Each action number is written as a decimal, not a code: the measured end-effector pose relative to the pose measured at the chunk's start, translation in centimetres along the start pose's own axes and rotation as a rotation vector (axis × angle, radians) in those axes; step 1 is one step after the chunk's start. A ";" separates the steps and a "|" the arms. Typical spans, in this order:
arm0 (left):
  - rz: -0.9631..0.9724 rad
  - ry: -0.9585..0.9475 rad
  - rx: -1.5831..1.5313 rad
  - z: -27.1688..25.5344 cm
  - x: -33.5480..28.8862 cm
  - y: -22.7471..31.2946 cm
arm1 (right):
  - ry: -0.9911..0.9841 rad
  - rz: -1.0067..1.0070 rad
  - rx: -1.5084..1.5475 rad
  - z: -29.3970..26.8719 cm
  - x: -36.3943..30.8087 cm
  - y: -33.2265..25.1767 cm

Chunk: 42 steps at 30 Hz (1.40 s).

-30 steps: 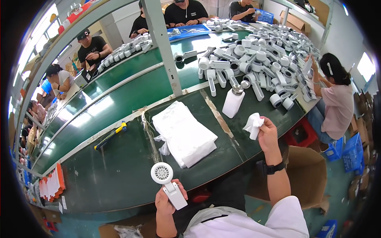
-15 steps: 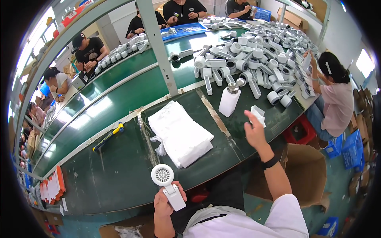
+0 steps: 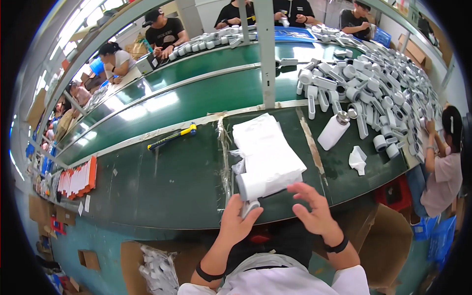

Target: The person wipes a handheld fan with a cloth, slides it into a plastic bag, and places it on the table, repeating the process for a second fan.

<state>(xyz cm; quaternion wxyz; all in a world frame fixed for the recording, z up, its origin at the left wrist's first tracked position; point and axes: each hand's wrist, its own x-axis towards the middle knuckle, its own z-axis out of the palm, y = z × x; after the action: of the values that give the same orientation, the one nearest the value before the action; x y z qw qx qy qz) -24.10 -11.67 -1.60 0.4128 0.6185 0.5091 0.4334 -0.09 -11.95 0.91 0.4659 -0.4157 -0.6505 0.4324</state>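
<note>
My left hand [image 3: 236, 220] is closed around a small white handheld fan [image 3: 250, 208], held at the table's front edge. The fan is turned, so its grille does not show. Right of it, my right hand [image 3: 314, 211] is open and holds nothing, its fingers spread near the corner of a stack of white plastic bags [image 3: 268, 152]. This stack lies flat behind the fan. A white bottle with a metal top [image 3: 334, 132] stands to the right of the bags, and a crumpled white wipe [image 3: 357, 160] lies nearer to me.
A large heap of grey-white fan parts [image 3: 368, 88] covers the right rear. On the left lie a yellow and blue hand tool [image 3: 172, 137] and a row of orange-and-white cartons [image 3: 78, 178]. Cardboard boxes [image 3: 393, 241] stand below the table. Several people work around the line.
My right hand has drawn back from beside the wipe toward the fan. My left hand has turned the fan so its grille faces away. The view has shifted left.
</note>
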 end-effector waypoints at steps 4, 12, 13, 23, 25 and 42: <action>0.117 0.091 0.298 0.6 0.2 2.2 | -0.003 0.133 0.225 4.9 0.5 1.1; 0.160 0.097 0.360 1.0 -0.3 2.4 | 0.205 0.129 0.371 7.8 2.3 1.6; 0.186 0.118 0.282 1.0 -0.2 2.4 | 0.270 0.122 0.478 8.0 2.2 1.9; -0.151 -0.067 -0.414 3.5 -0.2 1.9 | 0.222 -0.018 0.707 7.6 -1.0 2.7; -0.099 -0.087 -0.582 4.5 0.3 2.3 | 0.101 0.094 0.707 6.8 -2.0 2.7; 0.540 -0.166 0.951 5.2 8.7 0.5 | 0.464 0.263 0.746 -0.4 -3.7 3.0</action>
<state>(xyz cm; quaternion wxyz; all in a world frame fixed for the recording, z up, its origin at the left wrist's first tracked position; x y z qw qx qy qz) -18.05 -3.55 -1.56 0.0007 0.8775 0.4377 0.1959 1.49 -14.50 -2.74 0.6582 -0.3847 -0.2704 0.5879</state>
